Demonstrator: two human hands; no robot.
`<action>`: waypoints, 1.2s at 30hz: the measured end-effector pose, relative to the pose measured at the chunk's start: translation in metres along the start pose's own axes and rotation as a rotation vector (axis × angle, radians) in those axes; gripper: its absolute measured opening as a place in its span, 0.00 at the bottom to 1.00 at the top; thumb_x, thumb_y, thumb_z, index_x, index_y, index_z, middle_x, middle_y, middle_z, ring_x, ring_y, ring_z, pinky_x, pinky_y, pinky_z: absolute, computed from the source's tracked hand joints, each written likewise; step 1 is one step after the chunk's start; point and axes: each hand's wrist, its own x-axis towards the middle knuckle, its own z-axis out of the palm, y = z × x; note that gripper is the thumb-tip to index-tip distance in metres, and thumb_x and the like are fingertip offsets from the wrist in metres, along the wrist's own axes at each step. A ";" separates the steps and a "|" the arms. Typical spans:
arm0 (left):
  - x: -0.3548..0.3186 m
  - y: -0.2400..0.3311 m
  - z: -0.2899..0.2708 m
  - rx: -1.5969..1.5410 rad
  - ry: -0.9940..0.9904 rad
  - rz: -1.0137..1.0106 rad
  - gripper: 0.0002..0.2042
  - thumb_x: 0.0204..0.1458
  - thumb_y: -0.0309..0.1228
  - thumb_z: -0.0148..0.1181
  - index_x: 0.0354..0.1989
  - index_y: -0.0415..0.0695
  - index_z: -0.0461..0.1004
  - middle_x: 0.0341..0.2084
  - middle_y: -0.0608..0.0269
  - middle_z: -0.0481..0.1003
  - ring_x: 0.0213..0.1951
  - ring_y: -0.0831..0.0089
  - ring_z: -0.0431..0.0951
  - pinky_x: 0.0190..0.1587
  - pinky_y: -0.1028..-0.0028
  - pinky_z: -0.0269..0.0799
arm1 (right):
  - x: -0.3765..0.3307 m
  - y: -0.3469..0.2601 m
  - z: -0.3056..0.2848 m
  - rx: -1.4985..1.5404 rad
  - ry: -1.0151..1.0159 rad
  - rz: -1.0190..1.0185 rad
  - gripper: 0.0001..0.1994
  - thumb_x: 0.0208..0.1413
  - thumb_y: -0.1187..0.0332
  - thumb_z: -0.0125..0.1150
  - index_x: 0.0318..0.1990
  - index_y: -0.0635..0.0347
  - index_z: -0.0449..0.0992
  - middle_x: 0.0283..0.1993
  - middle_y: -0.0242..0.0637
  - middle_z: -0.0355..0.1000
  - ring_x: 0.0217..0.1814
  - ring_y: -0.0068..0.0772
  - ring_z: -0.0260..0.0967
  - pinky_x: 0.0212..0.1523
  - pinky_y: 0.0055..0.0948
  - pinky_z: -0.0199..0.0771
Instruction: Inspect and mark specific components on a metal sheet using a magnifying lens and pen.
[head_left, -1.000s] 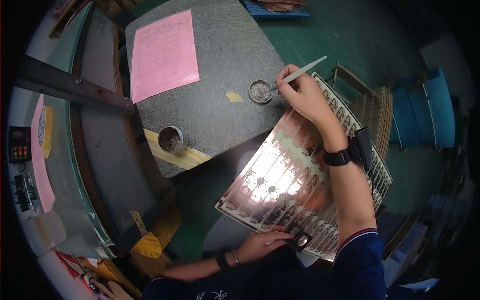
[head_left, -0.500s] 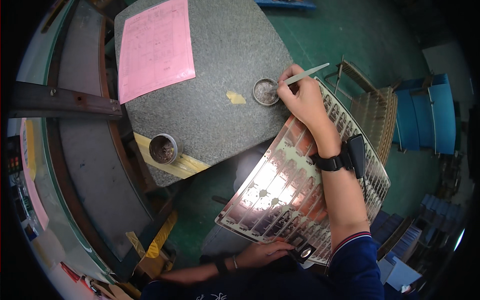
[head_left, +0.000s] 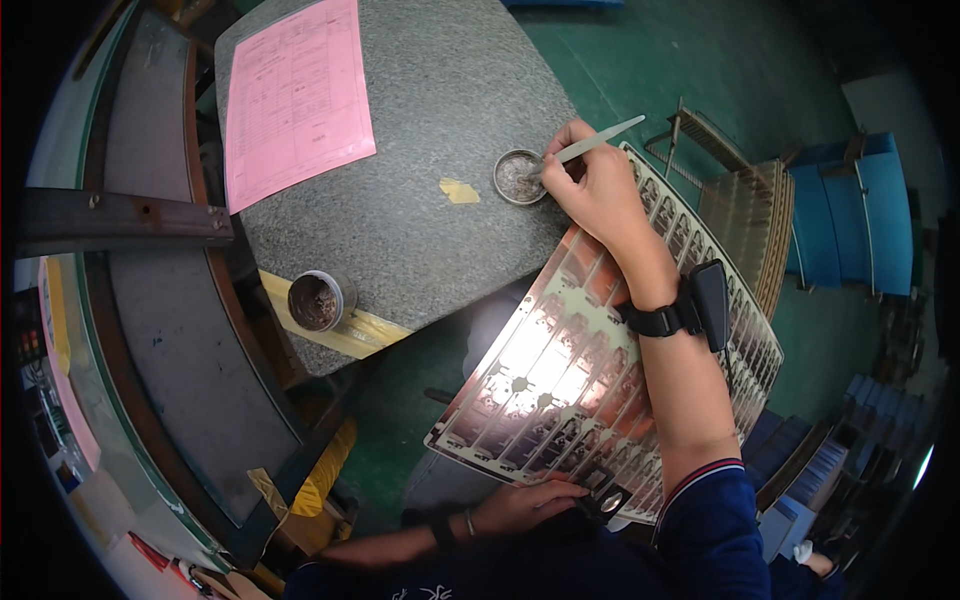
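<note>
From where I stand, very little has changed in the last second: the right hand is still at the right edge of the grey table, closed in a pencil grip on a slim pale tool. The tool's lower end is still in the shallow dish, which sits on that same edge, so the work remains at the dish and has not gone over to the copper-coloured panel.

That panel slopes off the table's near right side, toward the person's lap. Over its near rim, well short of the table, the left hand has its fingers part-way extended against a small black magnifier; it is dim there, and I can't tell whether they grip it or merely rest on it. A tub stands at the table's near left corner.
</note>
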 end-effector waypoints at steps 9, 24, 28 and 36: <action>0.001 0.000 0.000 0.021 0.014 0.024 0.14 0.47 0.29 0.64 0.44 0.51 0.76 0.39 0.61 0.76 0.38 0.69 0.78 0.39 0.76 0.75 | 0.001 0.001 0.001 -0.019 -0.011 0.000 0.08 0.44 0.68 0.55 0.31 0.63 0.71 0.25 0.43 0.72 0.26 0.38 0.73 0.31 0.31 0.70; 0.001 0.000 -0.002 0.034 -0.002 0.029 0.15 0.47 0.28 0.64 0.45 0.51 0.75 0.40 0.60 0.75 0.38 0.70 0.78 0.39 0.76 0.75 | 0.002 0.003 0.002 -0.036 -0.011 -0.004 0.09 0.44 0.67 0.55 0.30 0.64 0.72 0.24 0.46 0.72 0.27 0.41 0.74 0.30 0.32 0.71; 0.002 0.000 -0.003 0.015 -0.008 0.018 0.15 0.47 0.28 0.64 0.45 0.51 0.75 0.39 0.61 0.76 0.38 0.70 0.78 0.40 0.77 0.75 | 0.003 0.004 0.002 -0.034 0.002 -0.017 0.09 0.44 0.68 0.56 0.30 0.64 0.72 0.24 0.47 0.72 0.26 0.42 0.74 0.30 0.33 0.71; -0.004 0.000 0.000 0.042 0.011 -0.002 0.14 0.46 0.27 0.64 0.44 0.51 0.76 0.38 0.64 0.77 0.41 0.71 0.78 0.41 0.76 0.76 | 0.000 0.003 0.002 0.022 0.042 -0.022 0.08 0.45 0.68 0.55 0.30 0.64 0.72 0.22 0.44 0.71 0.24 0.36 0.73 0.29 0.29 0.71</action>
